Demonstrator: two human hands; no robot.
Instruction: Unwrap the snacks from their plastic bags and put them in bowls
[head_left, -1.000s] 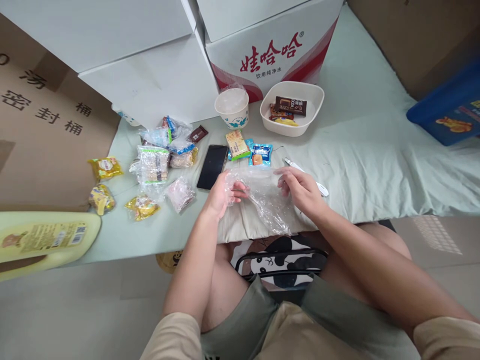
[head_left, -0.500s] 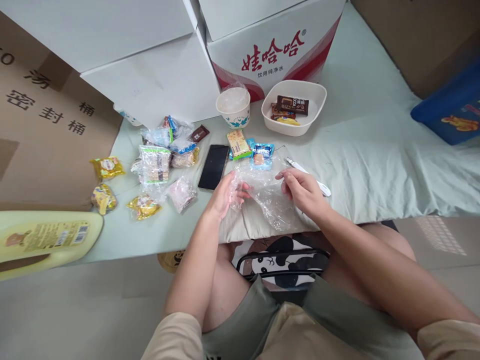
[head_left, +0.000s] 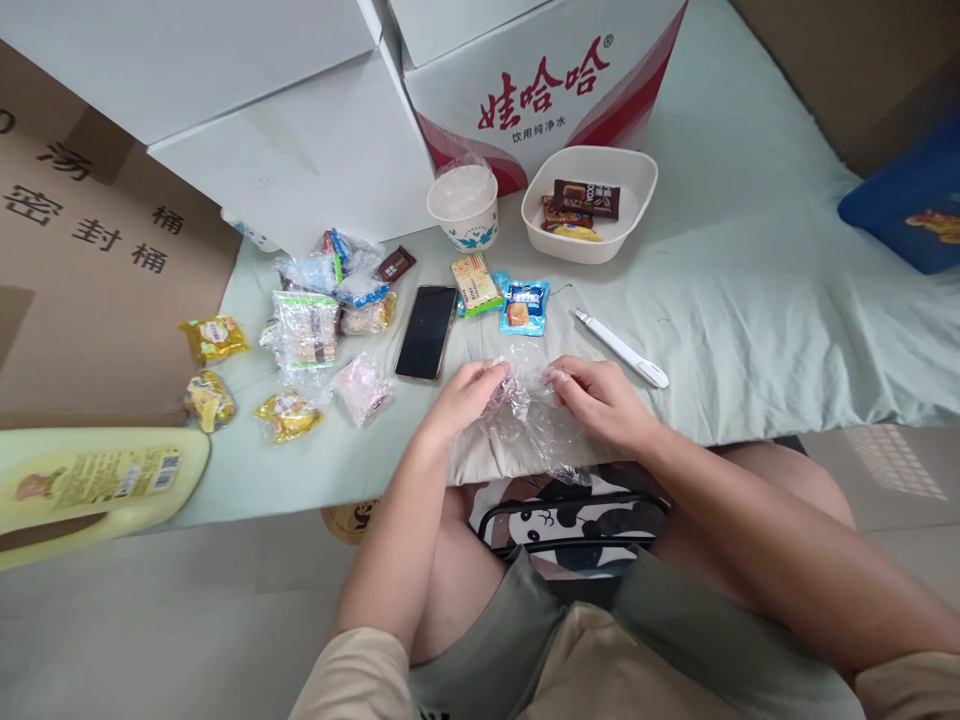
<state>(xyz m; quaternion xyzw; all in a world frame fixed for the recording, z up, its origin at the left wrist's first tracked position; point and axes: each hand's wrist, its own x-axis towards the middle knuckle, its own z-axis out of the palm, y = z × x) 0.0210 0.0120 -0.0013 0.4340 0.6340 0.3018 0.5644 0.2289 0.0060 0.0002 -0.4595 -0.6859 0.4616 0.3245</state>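
fingers (head_left: 487,377) pinch clear plastic film (head_left: 531,412) either side

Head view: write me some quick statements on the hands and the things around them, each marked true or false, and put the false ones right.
1. The left hand and the right hand both hold the clear plastic. True.
2. The phone lies on the sheet, left of the white tool. True.
3. The right hand is gripping the white tool. False: the tool lies loose on the sheet.
4. The cup stands left of the tray. True.
5. The phone is in the tray. False: the tray holds packets, and the phone is outside it.
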